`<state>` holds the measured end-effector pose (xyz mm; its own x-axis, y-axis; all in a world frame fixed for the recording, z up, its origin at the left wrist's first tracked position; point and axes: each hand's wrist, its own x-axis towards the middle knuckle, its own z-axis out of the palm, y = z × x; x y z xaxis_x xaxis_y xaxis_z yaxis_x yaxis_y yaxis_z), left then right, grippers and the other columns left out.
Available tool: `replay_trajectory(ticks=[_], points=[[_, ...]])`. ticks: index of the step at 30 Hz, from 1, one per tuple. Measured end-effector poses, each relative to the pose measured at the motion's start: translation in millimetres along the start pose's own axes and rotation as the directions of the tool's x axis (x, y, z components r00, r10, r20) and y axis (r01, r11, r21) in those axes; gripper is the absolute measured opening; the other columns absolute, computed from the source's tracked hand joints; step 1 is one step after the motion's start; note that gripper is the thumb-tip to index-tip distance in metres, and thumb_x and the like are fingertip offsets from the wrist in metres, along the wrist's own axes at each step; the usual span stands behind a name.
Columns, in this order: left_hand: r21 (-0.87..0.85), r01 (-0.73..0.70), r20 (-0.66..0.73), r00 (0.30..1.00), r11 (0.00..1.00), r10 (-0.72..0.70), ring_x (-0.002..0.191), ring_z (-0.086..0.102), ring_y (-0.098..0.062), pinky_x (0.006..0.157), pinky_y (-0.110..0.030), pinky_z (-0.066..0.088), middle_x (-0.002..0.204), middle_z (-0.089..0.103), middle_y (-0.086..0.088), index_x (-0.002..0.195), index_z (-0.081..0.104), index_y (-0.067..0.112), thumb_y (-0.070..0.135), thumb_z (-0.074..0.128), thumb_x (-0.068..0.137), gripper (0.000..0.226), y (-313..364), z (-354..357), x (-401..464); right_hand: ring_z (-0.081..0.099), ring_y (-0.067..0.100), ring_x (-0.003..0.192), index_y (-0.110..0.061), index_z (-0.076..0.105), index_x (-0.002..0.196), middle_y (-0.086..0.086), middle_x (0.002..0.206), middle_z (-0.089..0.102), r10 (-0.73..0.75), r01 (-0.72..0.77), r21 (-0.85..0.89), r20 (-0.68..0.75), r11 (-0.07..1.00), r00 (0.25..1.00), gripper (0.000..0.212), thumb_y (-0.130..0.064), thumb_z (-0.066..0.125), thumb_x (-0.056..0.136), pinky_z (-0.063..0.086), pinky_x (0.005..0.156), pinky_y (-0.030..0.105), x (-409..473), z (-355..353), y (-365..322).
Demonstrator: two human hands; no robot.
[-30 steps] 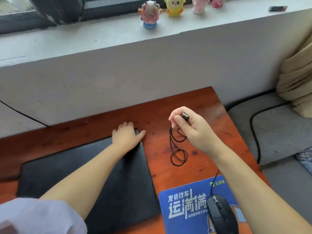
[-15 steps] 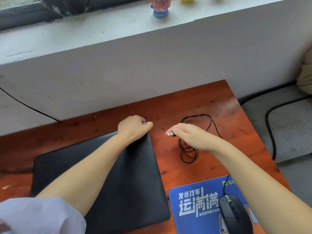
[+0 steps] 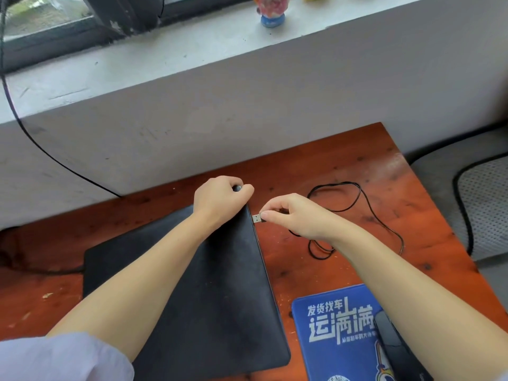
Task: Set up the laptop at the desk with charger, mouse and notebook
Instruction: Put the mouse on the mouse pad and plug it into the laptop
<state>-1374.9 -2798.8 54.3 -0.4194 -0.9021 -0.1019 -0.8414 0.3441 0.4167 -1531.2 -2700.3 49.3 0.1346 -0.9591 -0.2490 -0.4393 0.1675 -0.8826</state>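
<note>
A closed black laptop (image 3: 192,284) lies flat on the reddish wooden desk (image 3: 343,171). My left hand (image 3: 220,199) grips its far right corner. My right hand (image 3: 297,215) pinches the mouse's USB plug (image 3: 257,218), whose metal tip sits right at the laptop's right edge. The black mouse cable (image 3: 354,199) loops loosely on the desk behind my right hand. The black mouse (image 3: 390,345) rests on a blue mouse pad (image 3: 332,325) at the lower right, partly hidden by my right forearm. No notebook is in view.
A white wall and window sill (image 3: 192,59) rise just behind the desk, with a small figurine (image 3: 270,9) on the sill. A black cable (image 3: 41,144) runs down the wall at the left. A grey cushioned seat (image 3: 483,204) stands right of the desk.
My right hand came down from above the desk and moved left, bringing the USB plug to the laptop's right edge. The cable spread out on the desk. My left hand curled around the laptop's corner.
</note>
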Motion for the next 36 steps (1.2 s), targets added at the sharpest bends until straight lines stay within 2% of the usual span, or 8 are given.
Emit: replay_trajectory(ticks=[4, 9, 13, 17, 22, 25, 29, 36], points=[[0.0, 0.001, 0.003, 1.0, 1.0, -0.001, 0.049, 0.03, -0.016, 0.048, -0.028, 0.027, 0.047, 0.03, 0.001, 0.053, 0.038, 0.018, 0.038, 0.041, 0.068, 0.026, 1.8, -0.5, -1.3, 0.052, 0.001, 0.061, -0.037, 0.066, 0.081, -0.011, 0.075, 0.066, 0.011, -0.009, -0.057, 0.031, 0.998, 0.999, 0.016, -0.041, 0.053, 0.088, 0.044, 0.062, 0.024, 5.4, -6.2, -4.1], [-0.002, 0.004, 0.0, 1.0, 1.0, -0.004, 0.048, 0.033, -0.015, 0.048, -0.028, 0.03, 0.048, 0.034, 0.001, 0.052, 0.042, 0.017, 0.039, 0.04, 0.069, 0.027, 1.8, 1.0, -0.5, 0.064, 0.003, 0.076, -0.037, 0.068, 0.085, -0.013, 0.082, 0.07, 0.043, -0.033, -0.116, 0.087, 0.993, 0.995, 0.017, -0.042, 0.053, 0.088, 0.05, 0.065, 0.029, 10.0, -11.6, -10.8], [0.006, 0.0, 0.006, 1.0, 1.0, 0.0, 0.046, 0.033, -0.015, 0.047, -0.026, 0.028, 0.044, 0.033, 0.001, 0.05, 0.04, 0.016, 0.039, 0.041, 0.069, 0.029, 3.6, 3.9, -1.5, 0.065, 0.041, 0.088, -0.03, 0.07, 0.09, 0.015, 0.096, 0.072, 0.08, -0.046, -0.203, 0.166, 0.978, 0.983, 0.022, -0.043, 0.053, 0.087, 0.053, 0.077, 0.051, 14.4, -16.4, -14.1], [0.018, -0.001, 0.029, 1.0, 1.0, 0.001, 0.047, 0.033, -0.015, 0.046, -0.026, 0.026, 0.044, 0.034, 0.0, 0.048, 0.037, 0.016, 0.039, 0.04, 0.068, 0.03, 5.9, 7.5, -2.5, 0.053, 0.022, 0.054, -0.031, 0.067, 0.08, 0.012, 0.084, 0.072, 0.101, -0.053, -0.296, 0.15, 0.954, 0.984, 0.02, -0.044, 0.053, 0.086, 0.047, 0.054, 0.035, 16.4, -16.4, -17.9], [0.016, 0.014, 0.026, 1.0, 1.0, -0.014, 0.049, 0.036, -0.017, 0.048, -0.026, 0.029, 0.045, 0.036, 0.0, 0.05, 0.041, 0.016, 0.039, 0.041, 0.069, 0.03, 5.9, 6.8, -1.4, 0.065, 0.019, 0.079, -0.029, 0.068, 0.093, -0.003, 0.093, 0.071, 0.068, -0.045, -0.234, 0.091, 0.971, 0.994, 0.019, -0.039, 0.053, 0.089, 0.054, 0.071, 0.036, 9.6, -11.9, -10.8], [0.013, 0.009, 0.011, 1.0, 1.0, -0.01, 0.048, 0.035, -0.016, 0.046, -0.026, 0.026, 0.044, 0.034, -0.001, 0.049, 0.038, 0.015, 0.039, 0.041, 0.07, 0.032, 4.7, 2.5, -0.5, 0.052, 0.001, 0.065, -0.037, 0.057, 0.099, -0.012, 0.083, 0.061, -0.01, 0.012, -0.105, 0.015, 0.994, 1.0, 0.012, -0.037, 0.056, 0.088, 0.046, 0.061, 0.019, 1.4, -5.6, -5.8], [0.001, 0.0, 0.006, 1.0, 1.0, 0.0, 0.048, 0.034, -0.016, 0.046, -0.026, 0.026, 0.045, 0.034, 0.0, 0.049, 0.039, 0.016, 0.038, 0.041, 0.071, 0.031, 4.1, -1.2, -1.1, 0.054, 0.017, 0.064, -0.036, 0.053, 0.091, -0.005, 0.082, 0.063, -0.067, 0.066, -0.087, -0.013, 0.994, 0.998, 0.008, -0.032, 0.058, 0.086, 0.052, 0.062, 0.037, -2.6, -4.8, -7.0], [-0.004, 0.007, 0.004, 1.0, 1.0, -0.007, 0.05, 0.036, -0.017, 0.048, -0.027, 0.028, 0.048, 0.037, -0.001, 0.053, 0.048, 0.011, 0.038, 0.04, 0.07, 0.032, 4.9, -0.6, -1.6, 0.063, 0.022, 0.08, -0.032, 0.058, 0.091, -0.012, 0.09, 0.065, -0.109, 0.106, -0.111, -0.021, 0.988, 0.994, 0.006, -0.03, 0.06, 0.086, 0.055, 0.073, 0.041, -1.2, -6.0, -5.4]])
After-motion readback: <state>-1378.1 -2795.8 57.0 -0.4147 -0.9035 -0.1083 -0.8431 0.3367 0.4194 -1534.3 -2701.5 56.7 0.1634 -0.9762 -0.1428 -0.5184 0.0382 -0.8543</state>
